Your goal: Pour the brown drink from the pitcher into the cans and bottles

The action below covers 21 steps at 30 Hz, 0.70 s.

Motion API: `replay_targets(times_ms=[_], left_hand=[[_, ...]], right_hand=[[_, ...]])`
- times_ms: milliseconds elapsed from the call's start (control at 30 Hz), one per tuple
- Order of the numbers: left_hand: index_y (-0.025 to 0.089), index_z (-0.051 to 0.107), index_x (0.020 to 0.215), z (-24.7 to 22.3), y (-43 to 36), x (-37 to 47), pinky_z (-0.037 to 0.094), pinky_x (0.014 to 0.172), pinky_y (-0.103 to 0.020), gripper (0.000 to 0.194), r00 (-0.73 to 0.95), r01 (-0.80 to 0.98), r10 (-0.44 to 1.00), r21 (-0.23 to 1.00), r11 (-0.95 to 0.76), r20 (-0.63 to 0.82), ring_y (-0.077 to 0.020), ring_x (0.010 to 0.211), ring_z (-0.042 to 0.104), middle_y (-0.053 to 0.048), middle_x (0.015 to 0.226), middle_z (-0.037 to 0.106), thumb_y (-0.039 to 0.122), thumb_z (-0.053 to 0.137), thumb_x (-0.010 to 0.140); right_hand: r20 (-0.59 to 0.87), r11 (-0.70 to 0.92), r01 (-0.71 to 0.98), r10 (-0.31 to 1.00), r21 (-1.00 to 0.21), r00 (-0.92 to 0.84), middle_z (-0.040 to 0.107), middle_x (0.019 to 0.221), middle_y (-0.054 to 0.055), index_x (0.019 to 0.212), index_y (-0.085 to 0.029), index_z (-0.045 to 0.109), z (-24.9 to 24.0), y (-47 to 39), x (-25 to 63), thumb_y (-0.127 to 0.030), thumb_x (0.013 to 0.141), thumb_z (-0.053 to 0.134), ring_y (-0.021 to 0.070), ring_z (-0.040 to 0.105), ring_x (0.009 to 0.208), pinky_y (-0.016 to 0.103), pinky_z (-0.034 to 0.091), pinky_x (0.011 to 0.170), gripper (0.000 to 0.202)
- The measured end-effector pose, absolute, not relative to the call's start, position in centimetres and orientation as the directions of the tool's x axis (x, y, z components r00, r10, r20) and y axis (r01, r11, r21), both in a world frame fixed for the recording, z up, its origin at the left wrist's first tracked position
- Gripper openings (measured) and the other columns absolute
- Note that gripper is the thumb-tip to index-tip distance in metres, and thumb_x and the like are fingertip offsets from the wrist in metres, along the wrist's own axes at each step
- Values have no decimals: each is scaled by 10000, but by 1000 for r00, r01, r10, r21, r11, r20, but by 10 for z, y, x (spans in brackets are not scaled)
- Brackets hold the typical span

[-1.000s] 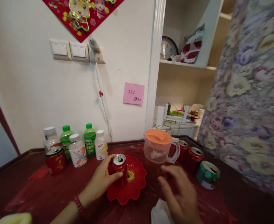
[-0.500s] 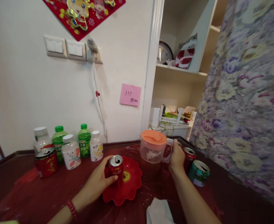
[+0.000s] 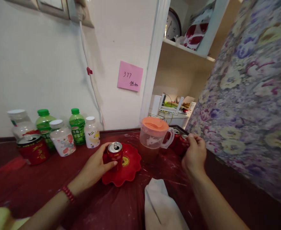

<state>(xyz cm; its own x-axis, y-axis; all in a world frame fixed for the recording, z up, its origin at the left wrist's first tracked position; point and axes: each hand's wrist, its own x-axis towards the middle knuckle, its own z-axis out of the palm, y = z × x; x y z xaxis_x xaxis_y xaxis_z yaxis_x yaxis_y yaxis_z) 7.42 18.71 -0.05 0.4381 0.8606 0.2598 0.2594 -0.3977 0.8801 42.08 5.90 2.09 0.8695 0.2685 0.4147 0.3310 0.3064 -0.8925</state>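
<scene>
My left hand (image 3: 98, 164) is wrapped round a red drink can (image 3: 114, 155) with an opened top. The can stands upright at the left part of a red scalloped plate (image 3: 132, 159). My right hand (image 3: 195, 153) is at the right, its fingers curled, beside a second red can (image 3: 181, 145). Whether it touches that can or holds something behind the palm is hidden. A further red can (image 3: 175, 138) stands behind, next to the handle of a clear pitcher (image 3: 150, 140) with an orange lid.
At the left stand a wide red can (image 3: 32, 150), white-capped jars (image 3: 63, 140) and green-capped bottles (image 3: 77, 127). A pale cloth (image 3: 161, 204) lies at the front of the dark red table (image 3: 121, 207). A floral curtain (image 3: 240, 105) hangs at the right.
My right hand has moved right, from beside the pitcher handle to the front of the cans. The green can is out of sight now. My left hand keeps its can; the view has tilted down.
</scene>
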Motion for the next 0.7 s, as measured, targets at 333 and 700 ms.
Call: replay_targets(times_ms=[333, 700], left_hand=[[251, 641, 1325, 0, 188, 76, 444, 1201, -586, 739, 417, 282, 874, 879, -386, 250, -407, 1318, 659, -110, 1364, 748, 464, 845, 648], [243, 631, 1322, 2, 187, 77, 447, 1193, -577, 746, 420, 287, 875, 880, -379, 240, -405, 1319, 655, -122, 1390, 738, 474, 840, 645]], right_hand=[[224, -126, 898, 945, -421, 238, 691, 770, 9, 672, -262, 703, -34, -63, 358, -156, 668, 741, 229, 649, 744, 327, 439, 705, 113], [382, -169, 820, 821, -547, 425, 691, 829, 19, 943, -255, 724, -19, -95, 408, -537, 906, 669, 209, 655, 682, 282, 499, 584, 290]])
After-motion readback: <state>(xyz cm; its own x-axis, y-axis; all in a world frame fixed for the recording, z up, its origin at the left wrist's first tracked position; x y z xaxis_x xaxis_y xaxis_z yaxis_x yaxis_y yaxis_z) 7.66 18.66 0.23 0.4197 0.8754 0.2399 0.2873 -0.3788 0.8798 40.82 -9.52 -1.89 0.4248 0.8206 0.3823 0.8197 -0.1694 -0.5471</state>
